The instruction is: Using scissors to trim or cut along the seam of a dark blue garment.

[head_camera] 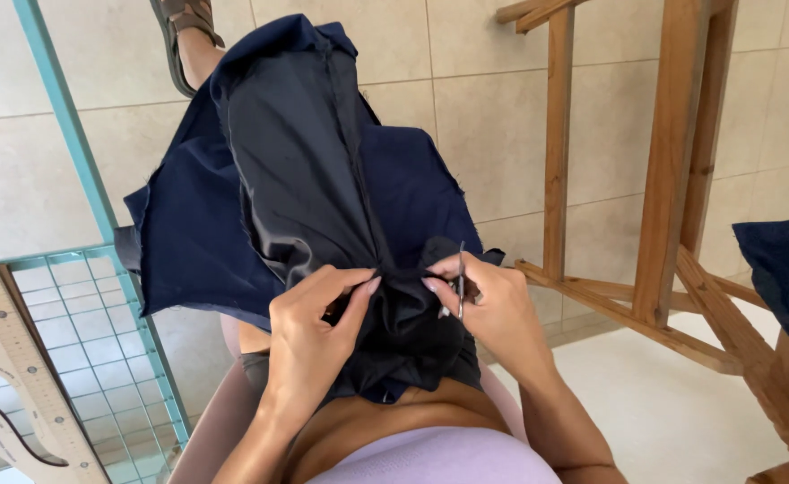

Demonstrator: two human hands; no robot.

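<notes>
Got the navy fabric (233, 224) draped over my lap and knees, with a darker, shinier lining piece (305, 170) lying on top of it and bunching into a gather right between my hands. My left hand (309, 327) is pinching that gather, thumb and fingertips closed tight on the cloth. My right hand (493, 305) is wrapped around a small pair of scissors (460, 278), blades pointing up, just beside the pinched spot; can't really tell if the blades are touching the cloth, the folds hide it. Off to my right there's a wooden frame (663, 179) standing on the tiled floor (493, 125), and on my left a teal wire grid (99, 332) and a pattern ruler (0, 358).
</notes>
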